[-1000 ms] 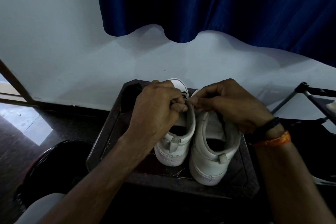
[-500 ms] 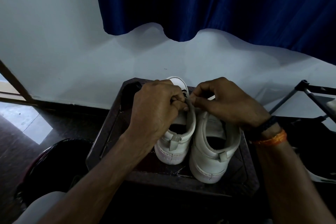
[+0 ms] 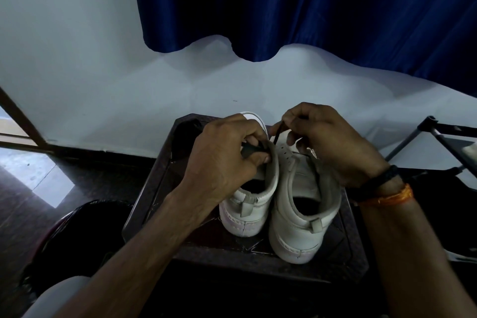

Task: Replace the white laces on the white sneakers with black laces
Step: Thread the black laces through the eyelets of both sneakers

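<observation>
**White sneakers, heels toward me, a black lace between my hands**

White leather is what I look down on: two sneakers side by side on a dark square stool [image 3: 154, 204] with a raised rim, their heels toward me and toes toward the pale wall [image 3: 103, 72]. Far left, a sunlit patch of floor [image 3: 38, 178] shows beside a dark wooden frame. Nearer me on the left sits a round black bin [image 3: 77, 230], just beside the stool.

My left hand [image 3: 224, 160] lies over the left white sneaker [image 3: 247, 212], fingers curled at the collar's inner edge; its grip pinches a dark strip against the collar, most likely part of the black lace [image 3: 277, 134], though I cannot tell for sure. That thin lace runs up from the gap between the shoes to my right hand [image 3: 333, 147]. There thumb and forefinger pinch its upper end, the other fingers curled loosely above the right white sneaker [image 3: 302, 217]. The eyelet row of the right shoe shows bare just below the lace.

My right wrist wears a black band [image 3: 382, 178] and an orange thread [image 3: 392, 196]. Above it all hangs a deep blue curtain [image 3: 309, 2], and at the far right stands a black metal rack [image 3: 444, 137].
</observation>
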Demonstrator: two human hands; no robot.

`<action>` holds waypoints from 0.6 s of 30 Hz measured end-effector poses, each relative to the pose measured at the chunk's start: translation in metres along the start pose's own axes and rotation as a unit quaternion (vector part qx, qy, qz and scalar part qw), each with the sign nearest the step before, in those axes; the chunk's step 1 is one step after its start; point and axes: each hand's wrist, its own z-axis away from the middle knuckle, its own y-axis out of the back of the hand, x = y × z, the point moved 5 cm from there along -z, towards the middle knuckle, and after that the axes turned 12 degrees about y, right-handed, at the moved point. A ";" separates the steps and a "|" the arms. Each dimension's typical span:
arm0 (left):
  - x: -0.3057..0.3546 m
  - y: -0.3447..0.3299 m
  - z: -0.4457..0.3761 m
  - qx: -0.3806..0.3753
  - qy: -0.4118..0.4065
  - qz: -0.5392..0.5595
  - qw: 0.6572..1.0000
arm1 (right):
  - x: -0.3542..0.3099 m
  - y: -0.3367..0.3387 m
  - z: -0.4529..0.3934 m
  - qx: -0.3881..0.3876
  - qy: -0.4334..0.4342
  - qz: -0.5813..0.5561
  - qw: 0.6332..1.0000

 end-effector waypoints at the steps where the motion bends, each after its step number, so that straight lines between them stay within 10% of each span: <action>1: 0.000 0.000 0.000 -0.001 0.001 -0.004 1.000 | -0.002 -0.003 0.001 0.002 -0.004 -0.046 0.999; 10: -0.003 0.004 0.002 0.038 0.017 -0.007 0.999 | -0.005 0.008 0.005 0.066 -0.030 -0.196 0.978; 15: -0.010 0.008 0.004 0.075 0.059 -0.018 0.995 | -0.002 0.071 0.010 0.211 0.026 0.145 0.966; 18: -0.014 0.007 0.004 0.073 0.083 -0.017 0.994 | -0.003 0.068 0.008 0.106 0.030 0.252 0.961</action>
